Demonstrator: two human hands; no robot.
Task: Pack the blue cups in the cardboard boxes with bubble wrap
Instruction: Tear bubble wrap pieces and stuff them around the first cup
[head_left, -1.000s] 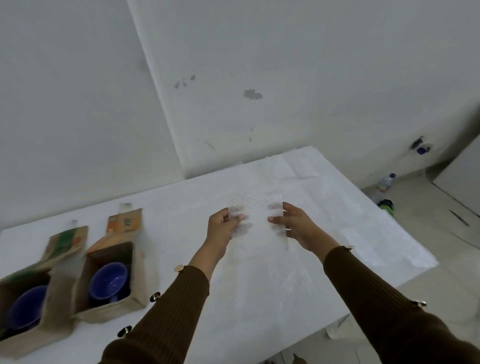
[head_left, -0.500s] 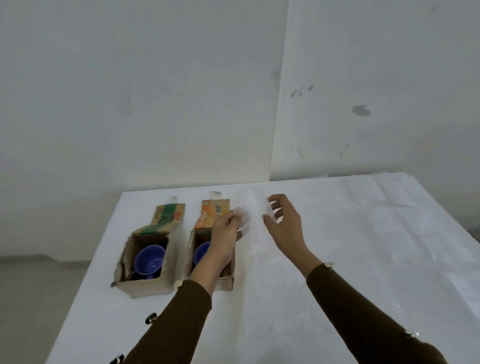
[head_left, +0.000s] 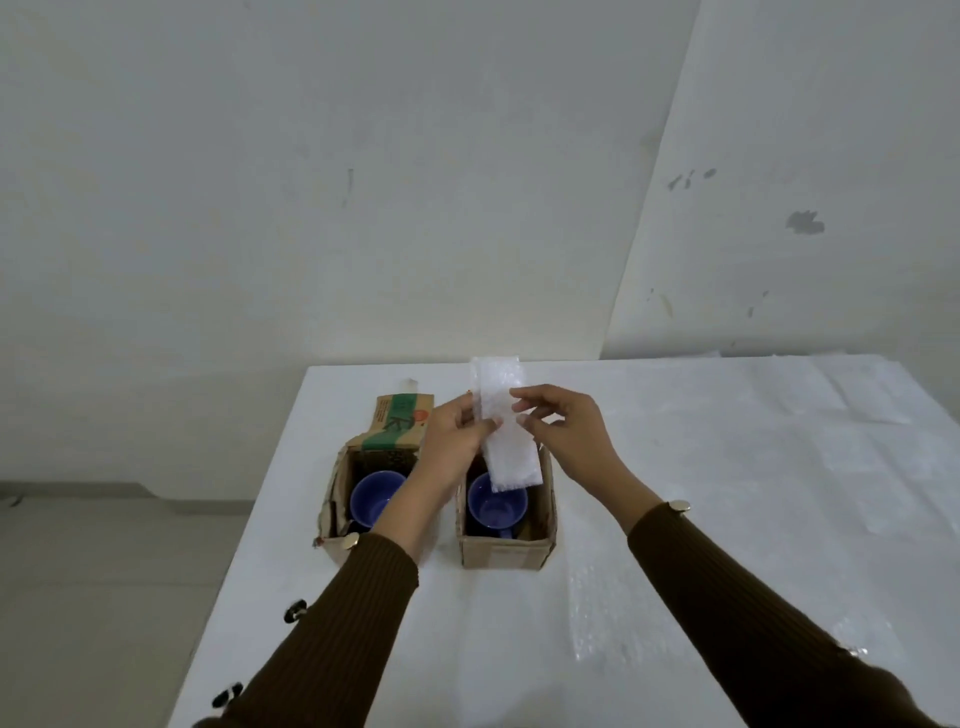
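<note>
Both hands, left (head_left: 457, 431) and right (head_left: 561, 431), pinch 1 wrap strip (head_left: 506, 436); directly below the grip sits the right box (head_left: 506, 553) with cup (head_left: 496, 504). Lower vertically, tucking beside the cup.

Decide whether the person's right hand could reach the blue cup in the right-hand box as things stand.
Probably not at once: the right hand and left hand both grip the bubble wrap strip, which hangs over the open box above the cup. The box top itself is open.
</note>
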